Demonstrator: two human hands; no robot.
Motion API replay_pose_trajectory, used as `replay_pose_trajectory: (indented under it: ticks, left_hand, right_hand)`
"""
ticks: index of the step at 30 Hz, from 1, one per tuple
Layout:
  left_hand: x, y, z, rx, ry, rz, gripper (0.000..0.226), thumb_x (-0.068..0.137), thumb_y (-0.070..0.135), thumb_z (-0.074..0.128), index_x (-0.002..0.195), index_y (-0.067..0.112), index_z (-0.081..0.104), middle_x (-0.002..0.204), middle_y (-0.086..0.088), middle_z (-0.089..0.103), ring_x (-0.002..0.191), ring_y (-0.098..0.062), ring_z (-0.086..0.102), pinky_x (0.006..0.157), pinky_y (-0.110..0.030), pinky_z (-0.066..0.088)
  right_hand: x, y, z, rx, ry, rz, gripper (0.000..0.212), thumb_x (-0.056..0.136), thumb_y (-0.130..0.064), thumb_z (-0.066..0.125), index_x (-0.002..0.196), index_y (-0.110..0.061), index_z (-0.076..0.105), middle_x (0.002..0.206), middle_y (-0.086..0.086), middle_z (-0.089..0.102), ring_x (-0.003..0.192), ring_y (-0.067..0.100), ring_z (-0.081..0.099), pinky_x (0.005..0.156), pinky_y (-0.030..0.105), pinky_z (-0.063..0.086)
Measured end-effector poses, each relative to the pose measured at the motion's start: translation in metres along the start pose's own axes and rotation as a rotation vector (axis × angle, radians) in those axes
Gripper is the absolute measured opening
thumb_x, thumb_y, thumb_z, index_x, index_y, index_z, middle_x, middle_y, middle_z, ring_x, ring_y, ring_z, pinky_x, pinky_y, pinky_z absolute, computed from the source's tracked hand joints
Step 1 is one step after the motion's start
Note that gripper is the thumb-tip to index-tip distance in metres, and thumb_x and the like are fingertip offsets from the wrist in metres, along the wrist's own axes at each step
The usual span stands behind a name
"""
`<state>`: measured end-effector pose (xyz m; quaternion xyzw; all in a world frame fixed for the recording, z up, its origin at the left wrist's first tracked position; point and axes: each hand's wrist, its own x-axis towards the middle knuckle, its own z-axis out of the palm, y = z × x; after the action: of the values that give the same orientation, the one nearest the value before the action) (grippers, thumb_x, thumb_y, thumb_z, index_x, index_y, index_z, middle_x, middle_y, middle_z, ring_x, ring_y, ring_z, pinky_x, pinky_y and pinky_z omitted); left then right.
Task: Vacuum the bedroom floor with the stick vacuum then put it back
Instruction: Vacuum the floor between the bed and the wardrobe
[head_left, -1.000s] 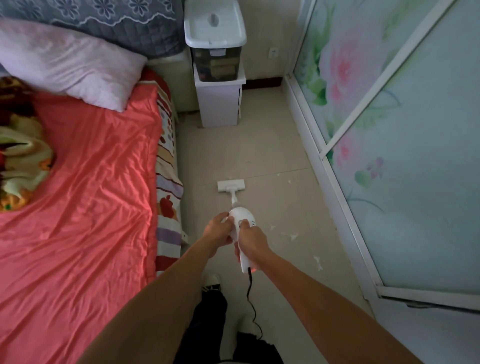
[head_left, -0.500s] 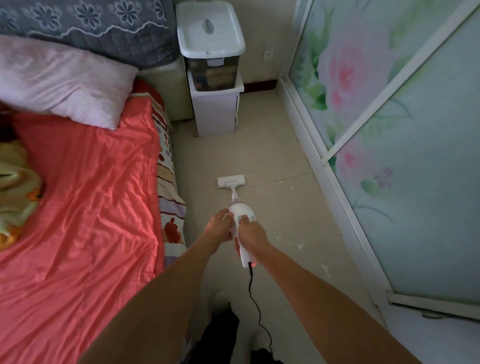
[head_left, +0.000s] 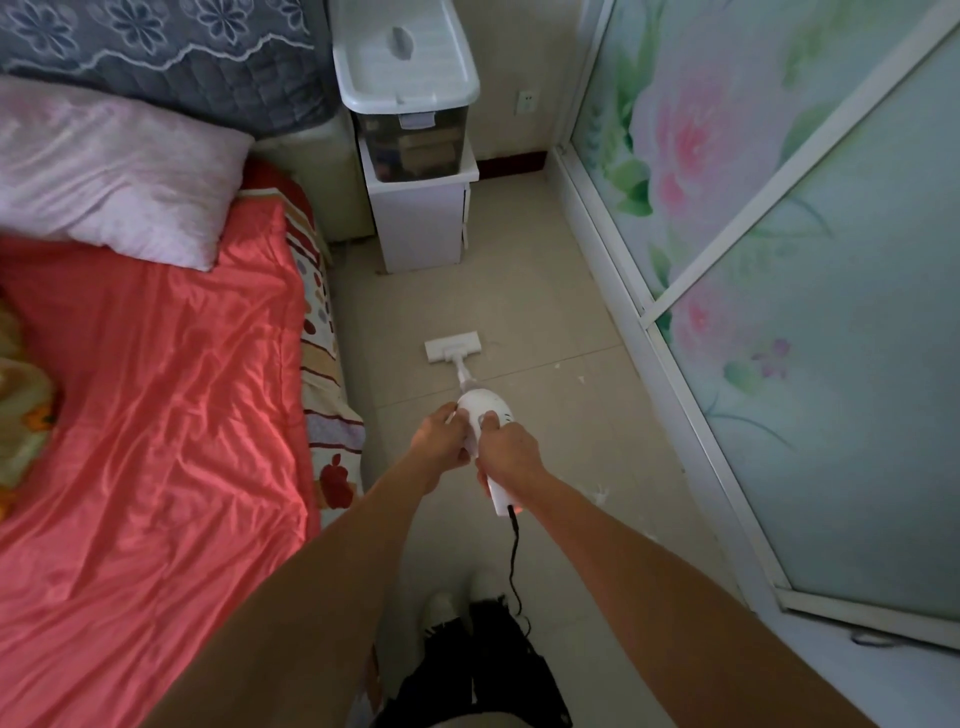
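Both hands grip the white stick vacuum (head_left: 485, 415) near the middle of the floor (head_left: 561, 322): the left hand (head_left: 440, 437) is curled against the left side of its body, and the right hand (head_left: 506, 453) is closed around the handle just behind. The vacuum's flat head (head_left: 453, 349) rests on the tiles farther out, between the bed (head_left: 156, 395) on the left and the flowered sliding door (head_left: 779, 260) on the right. A black cord (head_left: 514, 561) trails from the handle's near end (toward the feet). A white cabinet (head_left: 421, 223) carrying a storage bin (head_left: 405, 78) stands at the far wall.
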<state>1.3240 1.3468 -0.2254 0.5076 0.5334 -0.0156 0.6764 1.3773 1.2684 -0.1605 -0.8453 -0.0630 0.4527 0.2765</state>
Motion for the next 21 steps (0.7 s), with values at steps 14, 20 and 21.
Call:
replay_pose_trajectory:
  ticks: [14,20,21]
  left_hand:
    - [0.073,0.083,0.051,0.043,-0.055,-0.029,0.038,0.103,0.025,0.037,0.134,0.014,0.054,0.116,-0.014,0.061,0.106,-0.03,0.064,0.093,-0.053,0.057]
    - [0.084,0.092,0.074,0.067,-0.082,-0.029,0.037,0.102,0.025,0.036,0.131,0.013,0.054,0.125,-0.02,0.058,0.11,-0.034,0.063,0.092,-0.054,0.057]
    - [0.083,0.092,0.076,0.064,-0.083,-0.027,0.035,0.103,0.024,0.036,0.13,0.012,0.055,0.124,-0.02,0.058,0.108,-0.034,0.063,0.093,-0.055,0.056]
  right_hand:
    - [0.086,-0.038,-0.079,0.002,-0.037,-0.006,0.05,0.103,-0.035,0.026,0.122,0.002,0.054,0.086,0.018,0.066,0.069,0.03,0.066,0.049,0.02,0.054]
    - [0.098,-0.04,-0.097,-0.026,0.019,0.082,0.059,0.103,-0.041,0.025,0.111,0.006,0.06,0.09,0.022,0.068,0.042,0.02,0.054,0.03,0.016,0.037]
    - [0.096,-0.039,-0.099,-0.008,0.017,0.09,0.059,0.103,-0.041,0.026,0.112,0.007,0.059,0.087,0.021,0.066,0.042,0.02,0.054,0.029,0.015,0.036]
